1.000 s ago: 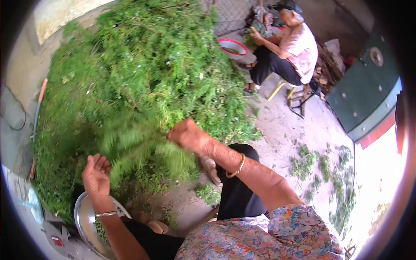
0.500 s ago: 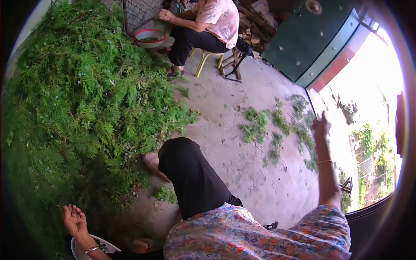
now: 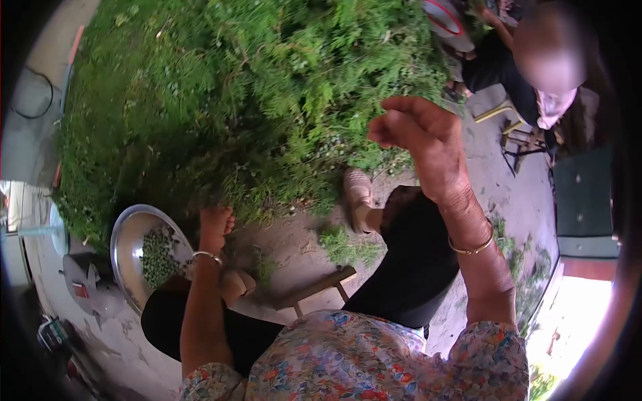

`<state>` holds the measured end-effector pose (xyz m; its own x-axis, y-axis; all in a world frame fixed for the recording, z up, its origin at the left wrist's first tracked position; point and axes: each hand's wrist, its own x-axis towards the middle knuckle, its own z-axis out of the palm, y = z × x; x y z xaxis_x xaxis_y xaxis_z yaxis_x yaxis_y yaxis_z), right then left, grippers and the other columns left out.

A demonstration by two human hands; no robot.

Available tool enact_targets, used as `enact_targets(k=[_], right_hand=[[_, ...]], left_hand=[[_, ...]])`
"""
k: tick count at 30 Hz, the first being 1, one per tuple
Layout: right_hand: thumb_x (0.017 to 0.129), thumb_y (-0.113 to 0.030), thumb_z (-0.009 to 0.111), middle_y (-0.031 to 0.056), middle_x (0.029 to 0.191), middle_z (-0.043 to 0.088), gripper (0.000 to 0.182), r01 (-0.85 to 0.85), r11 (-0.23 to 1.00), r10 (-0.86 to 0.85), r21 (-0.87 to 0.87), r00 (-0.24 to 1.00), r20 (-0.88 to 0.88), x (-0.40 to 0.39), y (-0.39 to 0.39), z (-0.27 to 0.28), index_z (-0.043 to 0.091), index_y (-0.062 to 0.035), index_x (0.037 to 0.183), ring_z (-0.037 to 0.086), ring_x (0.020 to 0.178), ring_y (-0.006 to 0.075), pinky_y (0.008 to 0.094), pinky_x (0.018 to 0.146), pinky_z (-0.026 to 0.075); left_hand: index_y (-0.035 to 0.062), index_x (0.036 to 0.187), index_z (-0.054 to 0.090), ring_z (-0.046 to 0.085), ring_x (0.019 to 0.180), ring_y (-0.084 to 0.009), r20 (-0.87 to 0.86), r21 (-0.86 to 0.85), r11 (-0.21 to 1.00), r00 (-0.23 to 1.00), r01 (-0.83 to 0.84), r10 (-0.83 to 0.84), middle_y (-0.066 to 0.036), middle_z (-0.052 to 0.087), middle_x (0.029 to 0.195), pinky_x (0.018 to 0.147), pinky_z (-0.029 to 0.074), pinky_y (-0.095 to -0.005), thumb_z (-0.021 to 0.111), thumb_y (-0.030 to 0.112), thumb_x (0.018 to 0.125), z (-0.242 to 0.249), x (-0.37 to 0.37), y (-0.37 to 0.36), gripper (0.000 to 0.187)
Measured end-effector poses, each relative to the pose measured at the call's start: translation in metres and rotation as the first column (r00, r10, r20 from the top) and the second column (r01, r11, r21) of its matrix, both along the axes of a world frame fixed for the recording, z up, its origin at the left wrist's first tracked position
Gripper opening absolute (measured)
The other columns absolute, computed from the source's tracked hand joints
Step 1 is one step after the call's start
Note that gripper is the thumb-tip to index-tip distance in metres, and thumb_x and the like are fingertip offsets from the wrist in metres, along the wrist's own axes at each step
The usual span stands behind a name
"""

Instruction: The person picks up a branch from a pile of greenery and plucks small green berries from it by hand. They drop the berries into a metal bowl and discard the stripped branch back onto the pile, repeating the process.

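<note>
While the right hand [image 3: 424,144] is raised over the near right edge of a broad heap of feathery green conifer branches [image 3: 267,80], its fingers bend forward and inward towards the thumb; whether they pinch anything, I cannot tell. A thin gold-coloured bangle [image 3: 473,250] circles that wrist. The left hand [image 3: 215,227] is lower, near the bottom edge of the heap, its fingers curled into a loose fist; whether something small is inside cannot be told. It wears a silver-coloured bracelet [image 3: 207,256].

Just beside the left hand, a wide, shiny metal bowl [image 3: 127,250] sits tilted, with many small round green berries [image 3: 159,260] gathered inside it. The heap spreads across the ground beyond both hands, with more small berries among its sprays.

Between the wearer's two light-coloured shoes [image 3: 359,190], a loose green sprig [image 3: 348,247] lies on the grey concrete floor [image 3: 301,267], close to the edge of a low wooden stool [image 3: 317,287]. The wearer's black trousers [image 3: 408,260] and flower-patterned shirt [image 3: 348,354] fill the lower middle.

At the upper right, another person [image 3: 495,63] sits beside a white basin with a red rim [image 3: 447,19]. Further green cuttings [image 3: 535,281] lie scattered at the right, near a dark green metal panel [image 3: 585,194].
</note>
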<state>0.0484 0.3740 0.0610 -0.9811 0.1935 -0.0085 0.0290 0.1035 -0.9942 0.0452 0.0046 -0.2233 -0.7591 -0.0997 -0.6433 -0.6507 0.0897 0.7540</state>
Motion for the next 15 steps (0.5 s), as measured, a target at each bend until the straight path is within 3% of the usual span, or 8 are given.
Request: enact_targets(k=[4, 6, 7, 8, 9, 10, 13, 15], right_hand=[[0.087, -0.010, 0.056, 0.0133, 0.084, 0.065, 0.027, -0.229, 0.973, 0.227, 0.011, 0.969, 0.100, -0.031, -0.038, -0.012, 0.053, 0.0118, 0.104, 0.064, 0.076, 0.0147, 0.0254, 0.070, 0.052], [0.086, -0.009, 0.056, 0.0129, 0.081, 0.065, 0.026, -0.216, 0.976, 0.216, -0.021, 0.965, 0.151, -0.034, -0.045, -0.027, 0.055, 0.0123, 0.101, 0.064, 0.074, 0.0140, 0.0251, 0.068, 0.052], [0.085, -0.009, 0.056, 0.0130, 0.079, 0.065, 0.025, -0.202, 0.979, 0.201, -0.012, 0.959, 0.201, -0.036, -0.045, -0.032, 0.056, 0.0124, 0.099, 0.063, 0.073, 0.0138, 0.0247, 0.067, 0.051], [0.084, -0.009, 0.057, 0.0131, 0.078, 0.065, 0.024, -0.181, 0.983, 0.175, 0.001, 0.952, 0.250, -0.036, -0.044, -0.034, 0.056, 0.0124, 0.096, 0.063, 0.072, 0.0136, 0.0244, 0.066, 0.051], [0.088, -0.009, 0.056, 0.0137, 0.082, 0.066, 0.026, -0.204, 0.979, 0.189, 0.021, 0.935, 0.302, -0.037, -0.041, -0.030, 0.054, 0.0111, 0.104, 0.064, 0.074, 0.0160, 0.0260, 0.069, 0.051], [0.088, -0.009, 0.056, 0.0137, 0.082, 0.066, 0.026, -0.182, 0.983, 0.161, 0.036, 0.931, 0.328, -0.038, -0.038, -0.027, 0.054, 0.0111, 0.104, 0.064, 0.074, 0.0160, 0.0260, 0.069, 0.051], [0.087, -0.011, 0.057, 0.0145, 0.082, 0.066, 0.029, -0.200, 0.979, 0.180, 0.028, 0.930, 0.321, -0.041, -0.032, -0.033, 0.054, 0.0115, 0.104, 0.064, 0.074, 0.0165, 0.0261, 0.069, 0.052], [0.085, -0.011, 0.059, 0.0147, 0.082, 0.066, 0.030, -0.069, 0.991, 0.079, -0.114, 0.993, 0.086, -0.035, -0.033, -0.047, 0.054, 0.0113, 0.104, 0.065, 0.073, 0.0163, 0.0259, 0.069, 0.053]], left_hand=[[0.0031, 0.080, 0.057, 0.054, 0.049, -0.0145, 0.244, 0.013, 0.991, 0.962, -0.131, 0.124, -0.008, 0.058, 0.065, 0.038, 0.040, -0.0237, 0.065, 0.019, 0.079, -0.084, 0.034, 0.011, 0.018], [0.0009, 0.085, 0.059, 0.060, 0.058, -0.0202, 0.291, 0.030, 0.967, 0.923, 0.254, -0.251, -0.011, 0.062, 0.070, 0.047, 0.047, -0.0303, 0.065, 0.020, 0.078, -0.116, 0.053, 0.029, 0.021], [0.0009, 0.085, 0.059, 0.060, 0.058, -0.0202, 0.325, 0.039, 0.965, 0.910, 0.259, -0.257, -0.011, 0.062, 0.070, 0.047, 0.047, -0.0303, 0.065, 0.020, 0.078, -0.120, 0.060, 0.044, 0.021], [-0.0003, 0.091, 0.059, 0.062, 0.067, -0.0235, 0.090, -0.252, 0.845, 0.881, 0.472, -0.465, -0.013, 0.063, 0.076, 0.056, 0.049, -0.0335, 0.065, 0.020, 0.078, -0.117, 0.063, 0.066, 0.025], [-0.0014, 0.098, 0.059, 0.064, 0.076, -0.0268, -0.093, -0.545, 0.635, 0.713, 0.548, -0.695, -0.015, 0.064, 0.082, 0.065, 0.051, -0.0367, 0.065, 0.021, 0.077, -0.113, 0.066, 0.090, 0.031], [-0.0014, 0.098, 0.059, 0.064, 0.076, -0.0268, -0.089, -0.518, 0.633, 0.699, 0.576, -0.709, -0.015, 0.064, 0.082, 0.065, 0.051, -0.0367, 0.065, 0.021, 0.077, -0.107, 0.068, 0.114, 0.031], [0.0008, 0.108, 0.056, 0.062, 0.086, -0.0343, -0.053, -0.500, 0.454, 0.497, 0.738, -0.866, -0.023, 0.061, 0.093, 0.070, 0.051, -0.0402, 0.066, 0.009, 0.069, -0.104, 0.076, 0.172, 0.041], [0.0019, 0.120, 0.047, 0.061, 0.086, -0.0385, -0.309, -0.634, 0.434, 0.305, 0.640, -0.901, -0.022, 0.057, 0.107, 0.074, 0.051, -0.0403, 0.061, 0.009, 0.072, -0.126, 0.103, 0.202, 0.050]])
